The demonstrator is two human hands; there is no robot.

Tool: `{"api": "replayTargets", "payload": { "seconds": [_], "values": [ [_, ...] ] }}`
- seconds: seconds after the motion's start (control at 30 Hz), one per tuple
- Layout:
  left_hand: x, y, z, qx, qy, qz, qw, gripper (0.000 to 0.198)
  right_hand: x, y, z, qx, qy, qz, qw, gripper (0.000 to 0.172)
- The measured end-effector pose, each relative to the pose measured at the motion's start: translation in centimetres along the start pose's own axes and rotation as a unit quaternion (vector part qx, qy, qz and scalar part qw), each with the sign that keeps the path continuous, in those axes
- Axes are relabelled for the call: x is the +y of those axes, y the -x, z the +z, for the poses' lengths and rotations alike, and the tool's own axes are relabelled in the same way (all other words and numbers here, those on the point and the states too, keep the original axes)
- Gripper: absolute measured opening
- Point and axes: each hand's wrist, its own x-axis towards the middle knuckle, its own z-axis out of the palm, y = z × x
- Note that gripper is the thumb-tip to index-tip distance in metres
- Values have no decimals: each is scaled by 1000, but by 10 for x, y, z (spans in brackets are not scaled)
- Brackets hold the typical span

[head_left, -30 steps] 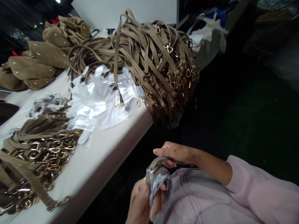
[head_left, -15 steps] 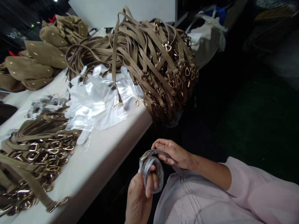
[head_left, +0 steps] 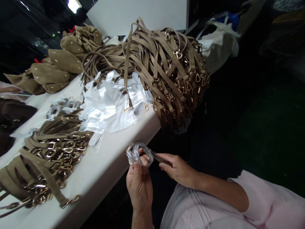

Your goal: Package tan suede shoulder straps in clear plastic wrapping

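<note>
A coiled strap wrapped in clear plastic [head_left: 149, 152] circles the fingers of my left hand [head_left: 140, 183], with the thumb pressed on its near side. To the right, my right hand [head_left: 177, 168] pinches the strap's loose tail, which runs off the coil. Both hands are just off the table edge, in front of my body. On the table beyond them lies a pile of clear plastic sleeves [head_left: 107, 108]. Tan straps with gold clasps [head_left: 64, 149] lie to the left of my hands.
A large heap of long tan straps [head_left: 152, 60] hangs over the far table corner. Tan bag pieces [head_left: 51, 73] stand at the back left, and several plastic-wrapped coils [head_left: 63, 106] lie nearer. A white sack [head_left: 216, 41] is behind. The white table edge [head_left: 111, 178] slants past my hands.
Both hands have shifted in the view; the left hand with the coil is up and left, nearer the table edge. My right hand now pinches the tail lower, with the strap drawn straighter.
</note>
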Motion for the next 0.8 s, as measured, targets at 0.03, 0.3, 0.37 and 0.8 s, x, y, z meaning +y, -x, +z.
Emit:
{"api": "replayTargets", "payload": {
  "seconds": [0.03, 0.3, 0.37, 0.8],
  "values": [
    [0, -1, -2, 6, -26, 21, 999, 33, 0, 2, 1, -17, 6, 14, 1000, 28],
    [-8, -3, -19, -19, -310, 139, 940, 17, 7, 3, 7, -120, -141, 100, 978, 41],
    [-10, -5, -23, -55, -393, 161, 904, 18, 4, 4, 8, -149, -195, 114, 963, 46],
    [-17, 27, -36, -220, -376, 2, 900, 28, -25, 11, -13, -178, -267, 208, 924, 40]
  ]
}}
